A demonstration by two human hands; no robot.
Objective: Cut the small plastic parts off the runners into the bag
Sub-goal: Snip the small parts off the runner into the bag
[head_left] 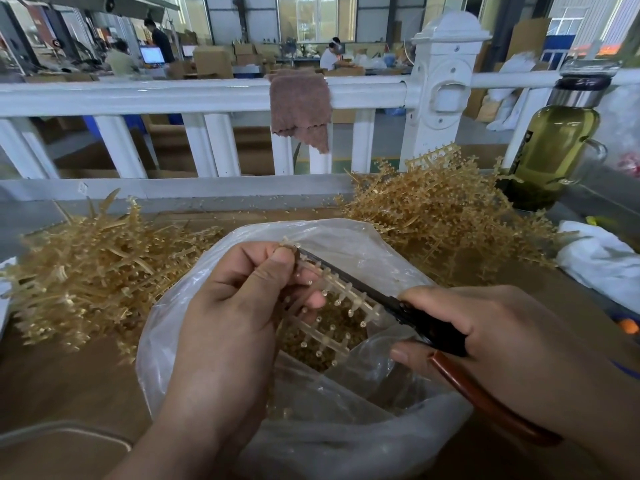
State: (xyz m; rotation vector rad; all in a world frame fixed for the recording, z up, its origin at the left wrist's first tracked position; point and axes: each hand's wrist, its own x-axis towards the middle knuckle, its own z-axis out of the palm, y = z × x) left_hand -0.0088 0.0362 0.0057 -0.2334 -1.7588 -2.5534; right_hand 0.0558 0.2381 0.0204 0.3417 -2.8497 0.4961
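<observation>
My left hand [235,306] pinches a translucent amber runner [341,301] studded with small parts, holding it over the open clear plastic bag [346,441]. My right hand [502,341] grips black scissors [381,294] with a reddish-brown handle; the blades lie along the runner's upper edge, tips near my left thumb. Cut parts [318,344] lie heaped inside the bag under the runner.
A pile of runners [90,271] lies left of the bag and another pile [436,209] at the back right. A green glass bottle [550,150] stands at the right, white cloth [602,261] below it. A white railing [173,95] with a brown rag [299,109] borders the far edge.
</observation>
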